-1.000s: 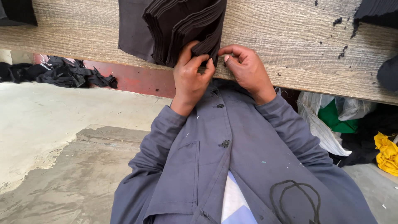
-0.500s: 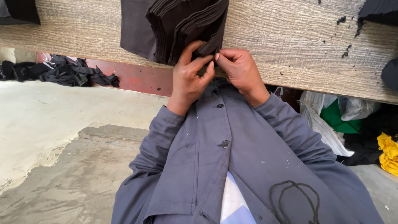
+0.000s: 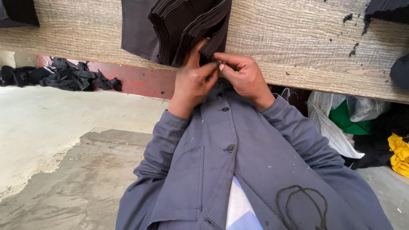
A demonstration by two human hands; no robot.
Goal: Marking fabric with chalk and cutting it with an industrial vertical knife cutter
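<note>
A thick stack of dark brown-black fabric pieces (image 3: pixel 187 25) lies on the wooden table (image 3: pixel 298 38) and hangs over its near edge. My left hand (image 3: pixel 191 83) and my right hand (image 3: pixel 243 76) meet at the stack's lower corner. The fingertips of both pinch the edge of the fabric there. One flat dark piece (image 3: pixel 136 30) lies just left of the stack. My grey-blue buttoned jacket fills the lower middle of the view.
Black fabric scraps (image 3: pixel 64 74) are heaped on the concrete floor at left, against a red base. Under the table at right are a white sack (image 3: pixel 330 127) with green cloth and some yellow cloth (image 3: pixel 400 155). More dark fabric (image 3: pixel 387 8) lies on the table's far right.
Both hands have closed in on each other at the stack's corner, and the fingertips now touch. The stack has barely shifted.
</note>
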